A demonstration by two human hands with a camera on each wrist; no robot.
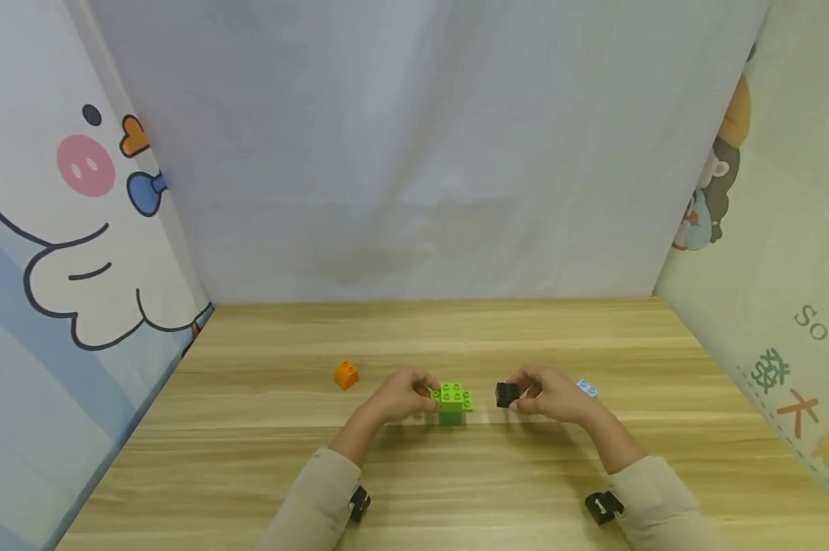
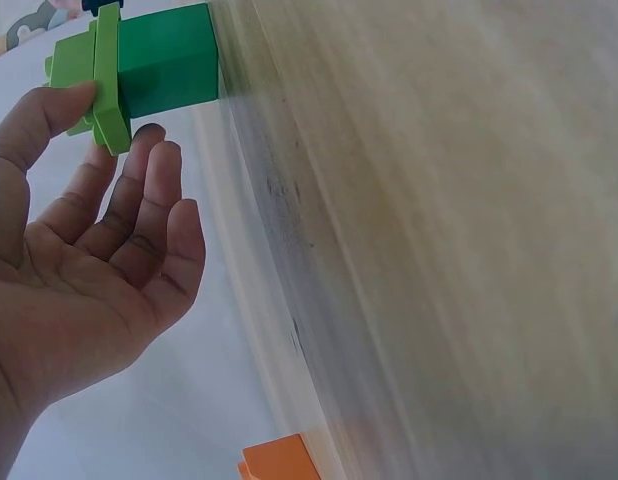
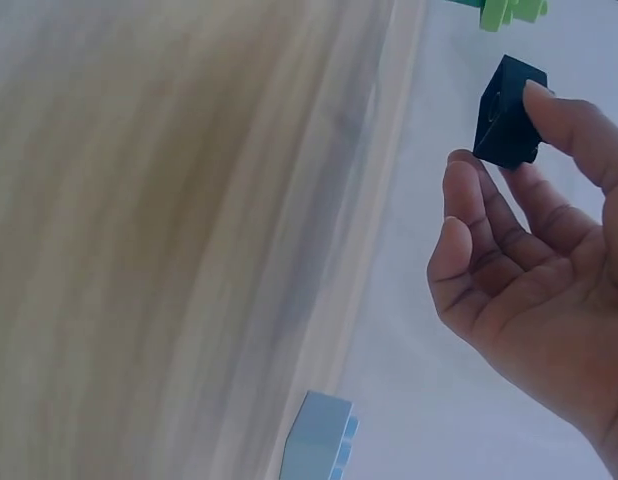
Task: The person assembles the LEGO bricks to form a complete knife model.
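A small stack of toy building bricks stands on the table: a dark green brick (image 2: 169, 62) at the bottom, a wider light green plate (image 2: 110, 85) across it, and a light green brick (image 1: 452, 395) on top. My left hand (image 1: 403, 396) pinches the left end of that plate between thumb and fingers. To the right of the stack, my right hand (image 1: 548, 394) holds a black brick (image 1: 507, 395) between thumb and fingertips, above the table and apart from the stack. The right wrist view shows the black brick's hollow underside (image 3: 498, 105).
An orange sloped brick (image 1: 347, 375) lies on the wooden table (image 1: 262, 344) left of my left hand. Beyond my right wrist is a light blue brick (image 1: 587, 388). A grey-white curtain (image 1: 414, 153) hangs behind the table, with printed cloths at both sides.
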